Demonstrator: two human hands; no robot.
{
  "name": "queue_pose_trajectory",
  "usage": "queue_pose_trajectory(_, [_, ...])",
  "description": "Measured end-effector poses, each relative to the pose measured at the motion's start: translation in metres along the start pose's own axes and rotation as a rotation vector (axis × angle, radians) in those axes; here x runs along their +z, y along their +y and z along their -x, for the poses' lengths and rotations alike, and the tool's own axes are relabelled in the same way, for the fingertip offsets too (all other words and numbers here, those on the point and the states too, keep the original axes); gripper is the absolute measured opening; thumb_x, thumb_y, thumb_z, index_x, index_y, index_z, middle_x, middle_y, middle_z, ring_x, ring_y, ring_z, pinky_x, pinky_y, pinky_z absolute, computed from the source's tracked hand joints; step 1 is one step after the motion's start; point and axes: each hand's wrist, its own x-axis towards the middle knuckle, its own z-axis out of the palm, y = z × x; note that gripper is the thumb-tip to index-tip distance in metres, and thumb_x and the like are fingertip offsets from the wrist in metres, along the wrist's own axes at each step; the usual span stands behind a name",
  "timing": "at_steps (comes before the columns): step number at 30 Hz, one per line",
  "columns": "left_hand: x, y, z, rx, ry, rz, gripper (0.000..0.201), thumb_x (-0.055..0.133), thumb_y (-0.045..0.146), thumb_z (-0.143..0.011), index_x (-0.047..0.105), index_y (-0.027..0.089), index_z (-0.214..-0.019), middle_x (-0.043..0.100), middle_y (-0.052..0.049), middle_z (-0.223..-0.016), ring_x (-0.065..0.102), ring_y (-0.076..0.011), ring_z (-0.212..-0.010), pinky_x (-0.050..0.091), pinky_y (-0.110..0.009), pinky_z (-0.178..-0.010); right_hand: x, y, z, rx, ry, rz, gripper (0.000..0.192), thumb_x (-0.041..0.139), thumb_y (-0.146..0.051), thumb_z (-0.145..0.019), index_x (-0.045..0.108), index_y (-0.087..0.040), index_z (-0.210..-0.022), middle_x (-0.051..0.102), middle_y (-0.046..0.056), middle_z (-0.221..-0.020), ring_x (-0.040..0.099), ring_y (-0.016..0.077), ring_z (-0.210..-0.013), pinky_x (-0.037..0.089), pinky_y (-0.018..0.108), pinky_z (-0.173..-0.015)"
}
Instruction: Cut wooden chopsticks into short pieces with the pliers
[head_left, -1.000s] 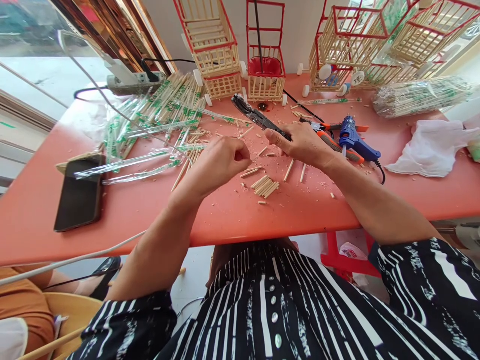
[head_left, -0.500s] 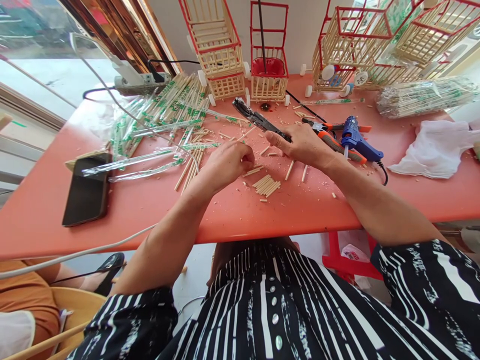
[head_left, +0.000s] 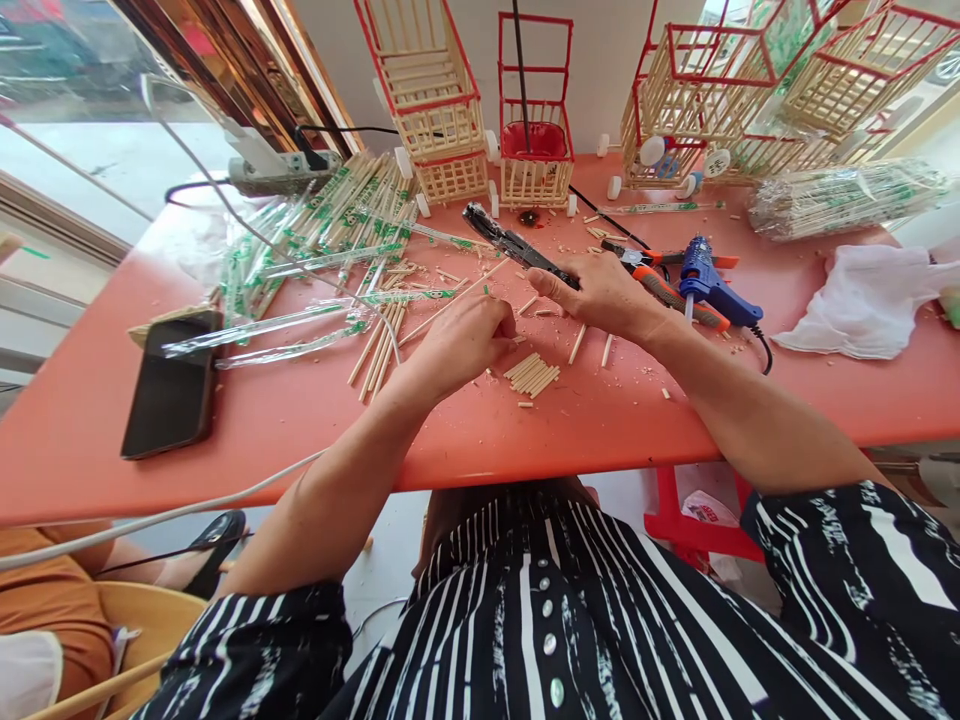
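Right hand (head_left: 607, 295): closed round the handles of black cutters (head_left: 514, 245); the blades are pointed up and left, held just above the table (head_left: 300, 420).
Left hand (head_left: 465, 335): fingers are pinched together on a long thin stick (head_left: 450, 298), which is laid slanting toward the cutter blades; whether the stick is touched by the blades cannot be told.
Hands: near each other, not touching.
Cut pieces (head_left: 532, 373): a small heap of short sticks is seen on the table just right of the left hand; loose bits and chips are scattered around it.
Left of the hands: bare sticks (head_left: 379, 345) and wrapped chopsticks (head_left: 322, 215) are spread in a fan; a dark phone (head_left: 171, 385) is laid near the table's left edge.
Right of the hands: orange-handled pliers (head_left: 664, 285) and a blue glue gun (head_left: 712, 282) are laid just beyond the right wrist; a white cloth (head_left: 862, 300) is seen farther right, a wrapped bundle (head_left: 840, 195) behind it.
Back of table: stick-built carts (head_left: 442, 120) with red frames are stood in a row against the wall; a power strip (head_left: 281, 172) is at the far left corner.
In the way: a white cable (head_left: 150, 515) is run across the table's near edge, below the left forearm.
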Motion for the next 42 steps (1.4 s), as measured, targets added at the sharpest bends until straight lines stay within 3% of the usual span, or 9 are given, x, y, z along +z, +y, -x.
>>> queue_pose_trajectory(15, [-0.009,0.014,0.007,0.004,-0.064,0.095,0.013,0.063,0.025,-0.086,0.069,0.018,-0.077,0.075,-0.006,-0.076,0.066,-0.0207,-0.073,0.047,-0.032,-0.070,0.000,0.001,0.000,0.006,0.005,-0.012,0.069,0.036,-0.081,-0.100,0.055,-0.021,-0.072,0.053,0.003,-0.066,0.050,0.0190,-0.070,0.033,0.035,-0.068])
queue_pose_trajectory(19, [-0.010,0.007,0.003,-0.022,-0.032,0.346,0.005,0.067,0.021,-0.079,0.069,0.017,-0.077,0.072,-0.003,-0.069,0.063,-0.0169,-0.065,0.045,-0.029,-0.062,0.001,0.003,-0.001,0.010,0.014,-0.025,0.067,0.040,-0.079,-0.100,0.056,-0.020,-0.071,0.053,0.003,-0.065,0.048,0.0180,-0.068,0.033,0.035,-0.068])
queue_pose_trajectory(22, [-0.012,0.001,-0.001,-0.069,0.025,0.688,0.010,0.075,0.025,-0.078,0.070,0.016,-0.076,0.070,-0.003,-0.066,0.060,-0.0137,-0.059,0.045,-0.026,-0.056,0.001,0.003,0.000,0.011,0.051,-0.116,0.070,0.045,-0.083,-0.096,0.061,-0.019,-0.072,0.054,0.002,-0.062,0.050,0.0167,-0.065,0.035,0.033,-0.065])
queue_pose_trajectory(25, [-0.013,-0.004,-0.004,-0.095,0.031,1.080,0.030,0.089,0.038,-0.073,0.070,0.015,-0.075,0.069,-0.004,-0.067,0.058,-0.0110,-0.057,0.042,-0.024,-0.051,0.000,0.002,0.001,0.086,0.038,-0.382,0.075,0.046,-0.087,-0.092,0.069,-0.017,-0.082,0.058,0.003,-0.061,0.054,0.0151,-0.059,0.040,0.030,-0.059])
queue_pose_trajectory(28, [-0.010,-0.003,-0.004,-0.076,-0.005,1.306,0.046,0.097,0.048,-0.067,0.069,0.014,-0.077,0.074,-0.007,-0.075,0.061,-0.0101,-0.060,0.043,-0.022,-0.053,0.001,-0.001,0.002,0.128,-0.039,-0.702,0.073,0.054,-0.088,-0.087,0.070,-0.017,-0.086,0.062,0.003,-0.064,0.058,0.0151,-0.056,0.046,0.029,-0.052])
queue_pose_trajectory(31, [-0.006,-0.001,-0.004,-0.057,-0.039,1.388,0.049,0.099,0.049,-0.067,0.068,0.015,-0.082,0.080,-0.010,-0.085,0.071,-0.0137,-0.073,0.051,-0.023,-0.065,0.004,-0.004,0.003,0.077,-0.057,-0.844,0.062,0.069,-0.080,-0.084,0.070,-0.018,-0.088,0.063,0.003,-0.067,0.059,0.0154,-0.058,0.049,0.029,-0.051])
queue_pose_trajectory(34, [-0.004,-0.001,-0.005,-0.063,-0.084,1.426,0.048,0.099,0.048,-0.068,0.069,0.014,-0.082,0.081,-0.010,-0.085,0.074,-0.0149,-0.078,0.054,-0.024,-0.071,0.003,-0.009,0.007,-0.006,0.020,-0.859,0.048,0.077,-0.064,-0.088,0.072,-0.017,-0.097,0.063,0.001,-0.068,0.059,0.0148,-0.062,0.051,0.029,-0.057])
queue_pose_trajectory(38, [-0.003,-0.002,-0.006,-0.051,-0.113,1.473,0.045,0.098,0.048,-0.070,0.074,0.012,-0.079,0.081,-0.011,-0.087,0.072,-0.0122,-0.076,0.053,-0.022,-0.070,-0.001,-0.014,0.013,-0.098,0.060,-0.842,0.035,0.070,-0.045,-0.095,0.074,-0.015,-0.113,0.061,-0.001,-0.071,0.060,0.0140,-0.067,0.052,0.029,-0.066])
queue_pose_trajectory(42, [-0.005,-0.002,-0.007,-0.047,-0.090,1.508,0.045,0.098,0.048,-0.069,0.078,0.012,-0.084,0.081,-0.011,-0.090,0.075,-0.0157,-0.086,0.053,-0.023,-0.073,-0.003,-0.016,0.016,-0.150,0.055,-0.779,0.034,0.068,-0.043,-0.094,0.076,-0.015,-0.113,0.062,0.000,-0.073,0.060,0.0149,-0.069,0.051,0.030,-0.067])
